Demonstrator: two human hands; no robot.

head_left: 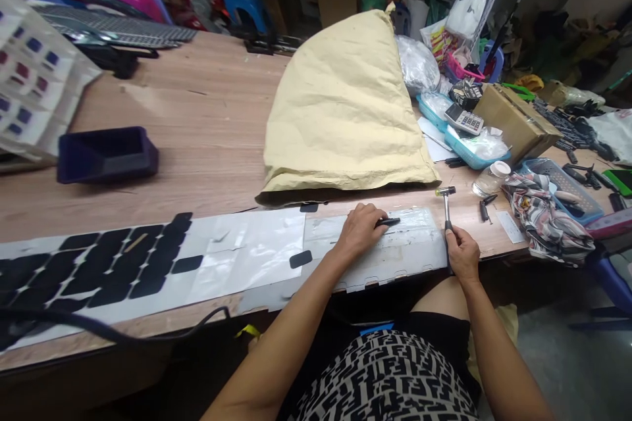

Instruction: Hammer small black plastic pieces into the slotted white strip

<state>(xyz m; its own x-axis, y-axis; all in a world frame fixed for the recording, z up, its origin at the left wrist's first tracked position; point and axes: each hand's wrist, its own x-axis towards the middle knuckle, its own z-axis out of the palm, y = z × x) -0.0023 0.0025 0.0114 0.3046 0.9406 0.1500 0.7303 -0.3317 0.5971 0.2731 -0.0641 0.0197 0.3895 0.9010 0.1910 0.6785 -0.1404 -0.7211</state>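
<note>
My left hand is closed on a small dark, narrow piece, its exact kind too small to make out. Beneath that hand lies a flat, whitish board, partly covered with clear tape, at the table's near edge. My right hand grips a small hammer by its dark handle, head up, at the board's right end. To the left, a white sheet carries rows of black rounded pads. One loose black pad lies just left of my left hand.
A large cream sack stands beyond my hands. Dark purple tray is at left. On the right are a clear jar, a patterned cloth, blue baskets and a calculator. A black cable crosses the lower left.
</note>
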